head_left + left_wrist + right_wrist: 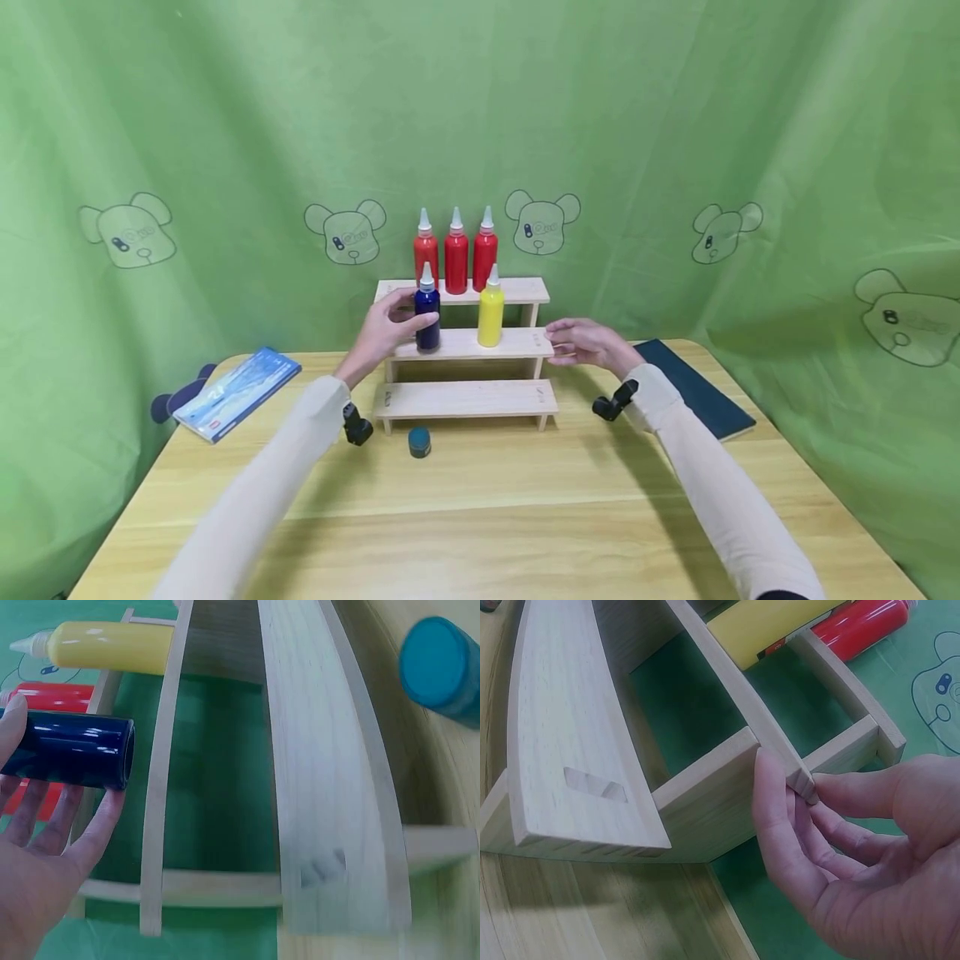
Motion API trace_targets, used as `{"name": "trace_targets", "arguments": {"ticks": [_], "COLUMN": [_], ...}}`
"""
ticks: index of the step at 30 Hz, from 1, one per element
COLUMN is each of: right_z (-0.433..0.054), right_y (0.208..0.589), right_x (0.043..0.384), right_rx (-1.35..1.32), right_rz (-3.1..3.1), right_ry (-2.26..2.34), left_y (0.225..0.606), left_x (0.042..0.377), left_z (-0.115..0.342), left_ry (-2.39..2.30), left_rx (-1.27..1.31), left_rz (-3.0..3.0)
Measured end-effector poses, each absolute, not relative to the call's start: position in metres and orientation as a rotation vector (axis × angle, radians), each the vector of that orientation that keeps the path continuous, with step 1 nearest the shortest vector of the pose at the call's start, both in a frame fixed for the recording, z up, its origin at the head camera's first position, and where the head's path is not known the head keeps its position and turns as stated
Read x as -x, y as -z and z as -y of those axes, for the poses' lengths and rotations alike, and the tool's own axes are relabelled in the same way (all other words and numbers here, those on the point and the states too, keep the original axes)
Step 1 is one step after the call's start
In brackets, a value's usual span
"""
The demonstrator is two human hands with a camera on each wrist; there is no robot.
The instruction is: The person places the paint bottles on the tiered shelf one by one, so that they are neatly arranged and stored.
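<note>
A dark blue squeeze bottle (427,302) with a white pointed cap is held upright by my left hand (384,327), thumb and fingers on either side. In the left wrist view, a gap shows between its base and the middle board's edge. My right hand (588,342) pinches the right end of the middle board of a three-tier wooden stand (465,398), thumb against fingers. On that board stands a yellow bottle (491,318), right of the blue one. Three red bottles (456,262) line the top tier, the leftmost partly hidden behind the blue bottle.
A small teal-lidded jar (419,442) sits on the table before the stand's left front. At the left edge, a blue-and-white flat box (238,394) lies over a dark purple object (187,392). A dark green book (696,390) lies right. Green curtain (480,108) surrounds the table.
</note>
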State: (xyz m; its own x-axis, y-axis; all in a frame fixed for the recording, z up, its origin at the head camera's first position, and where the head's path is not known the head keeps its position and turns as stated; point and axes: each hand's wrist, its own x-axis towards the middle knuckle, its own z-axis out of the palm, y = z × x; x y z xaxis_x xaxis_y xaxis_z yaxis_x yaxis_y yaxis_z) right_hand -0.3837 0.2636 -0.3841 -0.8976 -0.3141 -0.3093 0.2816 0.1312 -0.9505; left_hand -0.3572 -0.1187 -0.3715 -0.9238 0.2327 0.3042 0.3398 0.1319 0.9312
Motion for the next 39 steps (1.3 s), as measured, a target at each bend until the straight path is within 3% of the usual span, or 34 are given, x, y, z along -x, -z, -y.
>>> {"name": "trace_targets", "arguments": {"ticks": [28,39], "right_z": [-0.265,-0.264], "right_y": [0.388,0.386], "right_x": [0.388,0.374], "right_rx": [0.047,0.062], "right_rz": [-1.945,-2.231], "right_ry": [1.839,1.682], "left_y": [0.381,0.374], "left_x": [0.367,0.362], "left_z": [0.073,0.071], "left_ry": [1.786,1.802], "left_rx": [0.602,0.585], "left_rz": [2.338,2.387]}}
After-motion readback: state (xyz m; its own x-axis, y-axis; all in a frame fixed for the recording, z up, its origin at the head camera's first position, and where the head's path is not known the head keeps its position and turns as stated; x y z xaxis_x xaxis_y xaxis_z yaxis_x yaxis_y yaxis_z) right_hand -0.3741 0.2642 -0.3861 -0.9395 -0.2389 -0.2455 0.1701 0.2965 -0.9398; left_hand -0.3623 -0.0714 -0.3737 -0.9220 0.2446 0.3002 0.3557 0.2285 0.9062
